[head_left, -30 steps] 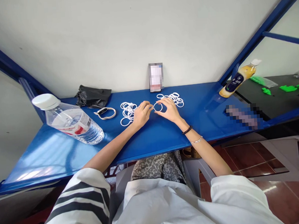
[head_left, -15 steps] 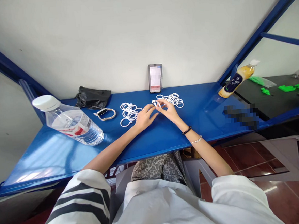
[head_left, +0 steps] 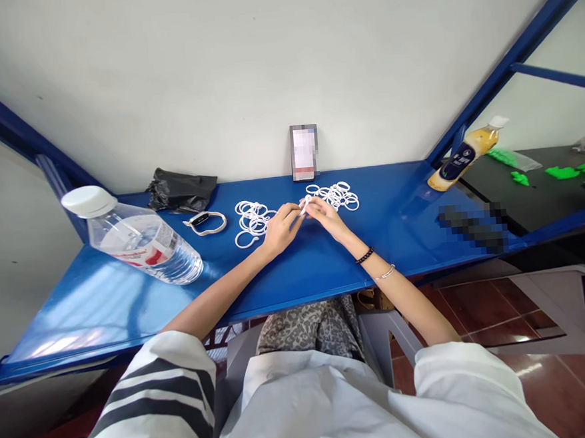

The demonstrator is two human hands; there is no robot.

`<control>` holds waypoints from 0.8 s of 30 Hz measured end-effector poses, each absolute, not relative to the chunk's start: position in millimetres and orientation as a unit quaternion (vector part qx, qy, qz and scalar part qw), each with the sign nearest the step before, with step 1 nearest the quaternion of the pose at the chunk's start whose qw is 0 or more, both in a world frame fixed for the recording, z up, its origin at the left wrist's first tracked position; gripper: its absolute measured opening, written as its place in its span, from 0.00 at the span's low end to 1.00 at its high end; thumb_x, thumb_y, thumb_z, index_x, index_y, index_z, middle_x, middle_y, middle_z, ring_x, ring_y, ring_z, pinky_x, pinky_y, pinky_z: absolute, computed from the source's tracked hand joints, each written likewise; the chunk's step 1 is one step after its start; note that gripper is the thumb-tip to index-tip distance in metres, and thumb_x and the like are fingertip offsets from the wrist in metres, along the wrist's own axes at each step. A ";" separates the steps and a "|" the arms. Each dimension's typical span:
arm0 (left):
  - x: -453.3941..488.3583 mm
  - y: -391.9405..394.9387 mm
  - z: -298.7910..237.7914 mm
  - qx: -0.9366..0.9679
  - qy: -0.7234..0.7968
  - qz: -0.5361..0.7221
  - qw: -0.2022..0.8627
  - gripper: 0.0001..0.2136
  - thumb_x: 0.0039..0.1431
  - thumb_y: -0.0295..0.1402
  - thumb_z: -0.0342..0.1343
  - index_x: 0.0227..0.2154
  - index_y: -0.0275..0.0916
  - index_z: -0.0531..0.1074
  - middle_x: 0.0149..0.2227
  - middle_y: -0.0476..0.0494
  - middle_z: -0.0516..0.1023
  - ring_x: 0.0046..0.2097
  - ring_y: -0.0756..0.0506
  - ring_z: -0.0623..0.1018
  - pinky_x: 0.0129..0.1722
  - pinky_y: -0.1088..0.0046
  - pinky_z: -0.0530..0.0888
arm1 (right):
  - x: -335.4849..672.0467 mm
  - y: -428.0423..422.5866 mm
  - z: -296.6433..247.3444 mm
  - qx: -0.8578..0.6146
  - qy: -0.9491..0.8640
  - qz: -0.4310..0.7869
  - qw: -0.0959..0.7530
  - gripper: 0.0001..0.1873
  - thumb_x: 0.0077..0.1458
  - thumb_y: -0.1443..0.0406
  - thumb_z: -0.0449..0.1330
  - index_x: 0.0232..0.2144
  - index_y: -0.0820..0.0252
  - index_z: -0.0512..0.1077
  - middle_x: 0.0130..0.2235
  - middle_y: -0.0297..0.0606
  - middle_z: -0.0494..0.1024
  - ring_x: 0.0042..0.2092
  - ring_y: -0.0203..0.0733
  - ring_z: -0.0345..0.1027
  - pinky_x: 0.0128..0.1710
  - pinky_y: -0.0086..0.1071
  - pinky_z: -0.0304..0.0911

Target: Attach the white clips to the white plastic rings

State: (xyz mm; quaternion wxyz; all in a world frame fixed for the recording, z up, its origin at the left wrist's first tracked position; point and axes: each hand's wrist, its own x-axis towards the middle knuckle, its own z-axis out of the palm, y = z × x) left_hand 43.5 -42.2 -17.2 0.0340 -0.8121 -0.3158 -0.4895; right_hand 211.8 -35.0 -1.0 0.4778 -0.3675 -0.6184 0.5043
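Left fingers [head_left: 288,211]: on the left hand [head_left: 277,230], bent, tips at the ring's near left side; whether they pinch it I cannot tell.
Right fingers [head_left: 316,207]: on the right hand [head_left: 330,219], closed in a pinch on the white ring.
Water bottle [head_left: 138,240]: clear, white-capped, red-and-white label, on the blue bench [head_left: 399,238] at its left end.
Black bag [head_left: 180,189]: crumpled, at the back of the bench, near the wall [head_left: 203,85].
Watch [head_left: 206,222]: pale strap, dark face, in front of the bag.
Left ring pile [head_left: 246,222]: white loops overlapping, just beside the left hand, partly hidden by it.
White ring [head_left: 307,200]: between the two hands, turned so that little of its loop shows.
Phone [head_left: 304,153]: upright against the wall, screen blurred.
Right ring pile [head_left: 339,195]: more white loops, just beyond the right hand.
Wristwear: dark beaded bracelet [head_left: 365,255] and silver bangle [head_left: 387,272], right arm.
Yellow drink bottle [head_left: 463,157]: white-capped, dark label, towards the bench's right end.
Pixelated object [head_left: 473,228]: dark, in front of that bottle.
Green pieces [head_left: 562,173]: far right, on a dark surface [head_left: 546,204].
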 end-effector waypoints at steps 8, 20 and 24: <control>41.9 -39.3 -13.6 -0.774 -0.334 -0.530 -0.096 0.13 0.68 0.37 0.46 0.34 0.37 0.72 0.33 0.44 0.74 0.32 0.50 0.73 0.31 0.74 0.71 | 223.2 -29.8 2.3 -0.358 -0.685 0.369 0.515 0.22 0.55 0.53 0.61 0.50 0.54 0.70 0.44 0.42 0.78 0.48 0.45 0.72 0.47 0.38 0.70; 43.3 -41.1 -9.8 -0.711 -0.364 -0.545 -0.254 0.19 0.67 0.46 0.46 0.37 0.37 0.75 0.27 0.47 0.71 0.23 0.53 0.70 0.20 0.78 0.69 | 222.9 -33.1 4.8 -0.383 -0.752 0.203 0.497 0.11 0.60 0.58 0.58 0.41 0.55 0.76 0.39 0.39 0.79 0.38 0.42 0.72 0.41 0.37 0.69; 43.3 -39.4 -13.9 -0.713 -0.373 -0.537 -0.253 0.21 0.62 0.47 0.52 0.50 0.37 0.70 0.33 0.44 0.74 0.27 0.52 0.73 0.25 0.77 0.73 | 223.5 -33.1 5.0 -0.388 -0.748 0.184 0.505 0.11 0.60 0.58 0.57 0.40 0.55 0.76 0.38 0.39 0.79 0.37 0.42 0.72 0.42 0.38 0.69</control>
